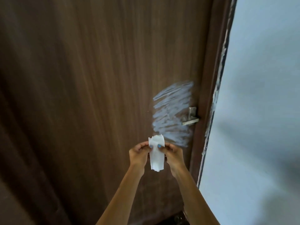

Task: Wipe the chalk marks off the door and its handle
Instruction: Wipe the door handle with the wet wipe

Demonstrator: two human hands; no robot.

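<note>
Left grip (140, 151) and right grip (172, 151) both pinch white tissue (156, 153) between them, thumbs on front, forearms raised side by side. Tissue hangs just below chalk marks (172, 111) on door (97, 78), beside handle (191, 116).

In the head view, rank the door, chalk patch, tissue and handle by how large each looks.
1. Door, fills most of the frame.
2. Chalk patch.
3. Tissue, pinched by both hands; it is nearer the camera, so its rank over the handle is apparent only.
4. Handle.
</note>
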